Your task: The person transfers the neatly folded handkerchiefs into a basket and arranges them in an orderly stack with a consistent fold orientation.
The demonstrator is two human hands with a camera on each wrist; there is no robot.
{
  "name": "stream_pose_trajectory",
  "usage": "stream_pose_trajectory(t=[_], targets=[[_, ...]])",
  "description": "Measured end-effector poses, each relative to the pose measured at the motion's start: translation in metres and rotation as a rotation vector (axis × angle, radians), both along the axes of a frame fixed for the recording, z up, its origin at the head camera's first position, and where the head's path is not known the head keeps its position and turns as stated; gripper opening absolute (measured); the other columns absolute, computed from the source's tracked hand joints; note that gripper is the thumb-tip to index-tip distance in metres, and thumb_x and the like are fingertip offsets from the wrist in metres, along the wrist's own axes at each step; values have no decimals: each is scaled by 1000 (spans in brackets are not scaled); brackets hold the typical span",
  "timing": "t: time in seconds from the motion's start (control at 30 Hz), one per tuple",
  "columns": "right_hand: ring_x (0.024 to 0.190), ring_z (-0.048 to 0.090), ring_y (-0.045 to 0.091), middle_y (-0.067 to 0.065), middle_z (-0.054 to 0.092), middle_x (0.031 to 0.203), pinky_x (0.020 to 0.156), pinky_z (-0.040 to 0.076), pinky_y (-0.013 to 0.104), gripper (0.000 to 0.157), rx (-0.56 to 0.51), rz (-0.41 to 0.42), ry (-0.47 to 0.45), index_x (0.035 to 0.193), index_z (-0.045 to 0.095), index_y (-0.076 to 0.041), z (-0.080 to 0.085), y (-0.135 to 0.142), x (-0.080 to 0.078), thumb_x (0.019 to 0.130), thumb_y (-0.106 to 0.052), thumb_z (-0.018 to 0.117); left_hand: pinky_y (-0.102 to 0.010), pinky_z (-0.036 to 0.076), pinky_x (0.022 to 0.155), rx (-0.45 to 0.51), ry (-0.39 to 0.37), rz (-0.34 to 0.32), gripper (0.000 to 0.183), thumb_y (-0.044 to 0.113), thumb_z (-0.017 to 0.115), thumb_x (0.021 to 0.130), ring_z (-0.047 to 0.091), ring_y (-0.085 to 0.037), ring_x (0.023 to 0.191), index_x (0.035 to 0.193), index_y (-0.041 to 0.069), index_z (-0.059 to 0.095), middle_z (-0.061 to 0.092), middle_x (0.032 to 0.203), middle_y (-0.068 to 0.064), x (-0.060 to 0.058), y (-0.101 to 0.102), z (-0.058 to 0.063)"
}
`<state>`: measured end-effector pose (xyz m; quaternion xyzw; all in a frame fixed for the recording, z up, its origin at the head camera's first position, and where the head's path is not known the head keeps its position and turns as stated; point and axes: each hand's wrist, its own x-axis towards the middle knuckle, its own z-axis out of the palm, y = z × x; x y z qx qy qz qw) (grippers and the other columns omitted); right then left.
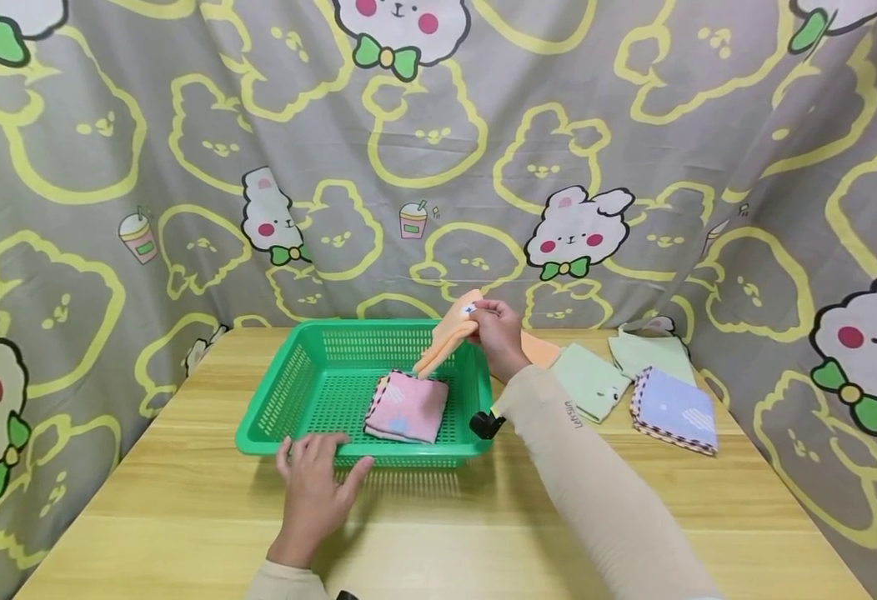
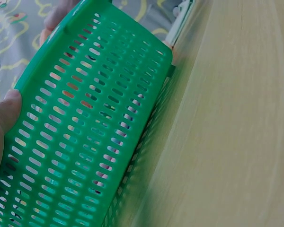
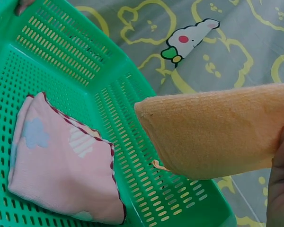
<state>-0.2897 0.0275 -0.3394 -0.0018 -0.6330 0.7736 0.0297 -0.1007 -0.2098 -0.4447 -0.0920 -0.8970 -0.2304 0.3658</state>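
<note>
In the head view, my right hand [image 1: 500,340] pinches a folded orange towel [image 1: 448,335] by one end, holding it tilted above the right side of a green plastic basket [image 1: 423,450]. The right wrist view shows the towel [image 3: 213,132] hanging free of the basket, with the thumb against its face. A folded pink towel [image 1: 408,407] with a dark checked edge lies on the basket floor. My left hand [image 1: 314,487] grips the basket's front rim, fingers over the edge. Its thumb [image 2: 12,106] lies on the outer side in the left wrist view.
Right of the basket, a light green towel [image 1: 592,383], another pale green towel [image 1: 656,354] and a blue towel [image 1: 677,408] lie on the wooden table [image 1: 423,533]. An orange cloth [image 1: 539,348] is partly hidden behind the right arm. A patterned curtain [image 1: 446,200] hangs behind.
</note>
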Motion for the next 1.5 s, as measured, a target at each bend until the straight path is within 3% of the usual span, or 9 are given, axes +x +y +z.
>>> stream_pose_trajectory(t=[0.47,0.87,1.1,1.5], targets=[[55,52,9,9,57,89,52,47,21,19,-40,6,-19,108,56,0,-6,-6,-3,90,-2,56,-67,13,99,-5,10,-9,47,48,64,87,48,-38,100,102,3,61,63,97,-13,-2,1,-1],[52,51,9,6,55,76,50,46,23,12,-172,38,-4,102,56,0,-19,-16,-1,90,1,54,-66,13,100,-5,4,-9,47,49,63,88,49,-38,100,102,4,61,63,98,-13,-1,2,0],[50,50,9,5,54,76,48,43,21,10,-249,78,-42,97,54,-1,-24,-22,-3,89,3,50,-68,14,98,2,16,-3,49,50,64,87,49,-38,100,102,3,62,64,98,-13,-1,1,-1],[54,52,10,10,52,89,52,44,22,8,-300,145,-81,97,51,-5,-34,-32,-2,93,2,48,-69,14,98,-3,6,3,50,51,64,86,49,-37,100,102,4,61,64,98,-13,-2,-1,-2]])
